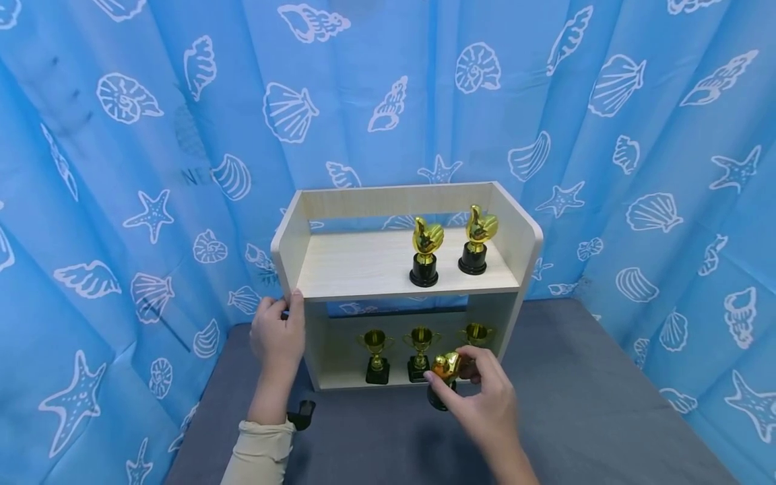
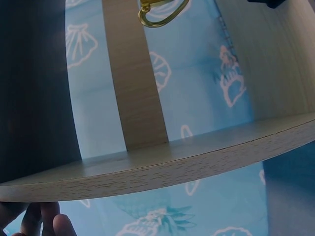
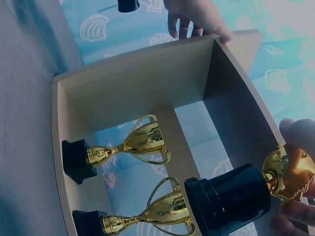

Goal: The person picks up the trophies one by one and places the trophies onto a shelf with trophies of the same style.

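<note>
My right hand point(image 1: 485, 397) pinches the gold top of a thumbs-up trophy point(image 1: 446, 367) between thumb and fingers, in front of the lower shelf. Its round black base point(image 3: 231, 199) shows large in the right wrist view. With the thumb on the front edge and fingers along the outer side, my left hand point(image 1: 279, 333) grips the left side of the pale wooden shelf unit point(image 1: 358, 269). Two more thumbs-up trophies point(image 1: 426, 250) point(image 1: 477, 239) stand upright on the upper shelf, towards the right. Below stand three gold cup trophies point(image 1: 376, 356) point(image 1: 419, 353) point(image 1: 475, 333); the held one and my hand partly hide the rightmost.
The shelf unit stands on a grey cloth-covered table point(image 1: 582, 377). Behind and around it hangs a blue curtain point(image 1: 376, 60) with white shell prints. Raised side panels point(image 1: 520, 232) bound the upper shelf. A black device point(image 1: 301, 415) sits at my left wrist.
</note>
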Demonstrator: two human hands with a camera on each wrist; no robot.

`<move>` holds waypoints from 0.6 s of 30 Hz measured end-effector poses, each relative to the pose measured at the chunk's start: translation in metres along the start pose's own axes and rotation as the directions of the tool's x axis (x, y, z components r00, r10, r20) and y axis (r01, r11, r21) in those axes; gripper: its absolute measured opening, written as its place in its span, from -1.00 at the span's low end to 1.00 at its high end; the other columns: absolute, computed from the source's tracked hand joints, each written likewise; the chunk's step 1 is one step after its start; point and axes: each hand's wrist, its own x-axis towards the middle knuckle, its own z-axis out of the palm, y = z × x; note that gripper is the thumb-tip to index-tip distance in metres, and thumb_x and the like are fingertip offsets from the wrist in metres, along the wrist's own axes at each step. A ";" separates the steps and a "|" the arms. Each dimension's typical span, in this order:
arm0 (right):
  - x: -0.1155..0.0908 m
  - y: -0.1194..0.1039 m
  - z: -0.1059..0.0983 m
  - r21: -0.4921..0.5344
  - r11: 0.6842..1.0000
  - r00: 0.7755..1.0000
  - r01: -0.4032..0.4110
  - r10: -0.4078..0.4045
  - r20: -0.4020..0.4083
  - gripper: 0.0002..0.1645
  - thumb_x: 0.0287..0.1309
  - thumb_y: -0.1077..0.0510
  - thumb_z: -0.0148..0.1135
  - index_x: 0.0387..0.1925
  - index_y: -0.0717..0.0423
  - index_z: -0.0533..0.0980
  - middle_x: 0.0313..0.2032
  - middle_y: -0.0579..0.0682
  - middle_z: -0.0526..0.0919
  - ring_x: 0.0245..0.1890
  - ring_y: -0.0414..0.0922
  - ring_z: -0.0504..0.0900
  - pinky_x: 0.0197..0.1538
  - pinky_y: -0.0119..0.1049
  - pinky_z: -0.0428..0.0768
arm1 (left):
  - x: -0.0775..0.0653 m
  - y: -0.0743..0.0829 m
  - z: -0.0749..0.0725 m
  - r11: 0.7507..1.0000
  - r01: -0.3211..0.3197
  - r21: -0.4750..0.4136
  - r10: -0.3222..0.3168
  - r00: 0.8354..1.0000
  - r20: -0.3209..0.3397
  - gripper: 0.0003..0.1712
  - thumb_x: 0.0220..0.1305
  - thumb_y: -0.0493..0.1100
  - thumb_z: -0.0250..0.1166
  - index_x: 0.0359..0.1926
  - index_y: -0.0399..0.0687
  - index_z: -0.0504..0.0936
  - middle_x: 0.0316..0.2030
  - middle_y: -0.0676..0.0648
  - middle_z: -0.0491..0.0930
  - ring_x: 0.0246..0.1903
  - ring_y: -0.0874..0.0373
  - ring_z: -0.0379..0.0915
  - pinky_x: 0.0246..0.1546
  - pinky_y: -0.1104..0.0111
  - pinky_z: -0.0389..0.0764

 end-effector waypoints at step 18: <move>0.002 -0.010 0.008 0.023 1.000 1.000 0.021 -0.022 0.013 -0.35 -0.21 0.01 0.81 -0.06 0.03 0.64 -0.22 -0.16 0.67 -0.41 -0.21 0.63 -0.31 -0.35 0.66 | -0.001 0.000 0.000 1.000 -0.001 0.001 0.001 1.000 0.003 -0.33 0.58 0.20 0.12 -0.43 -0.25 0.77 -0.38 -0.19 0.53 -0.43 -0.08 0.50 -0.48 0.23 0.34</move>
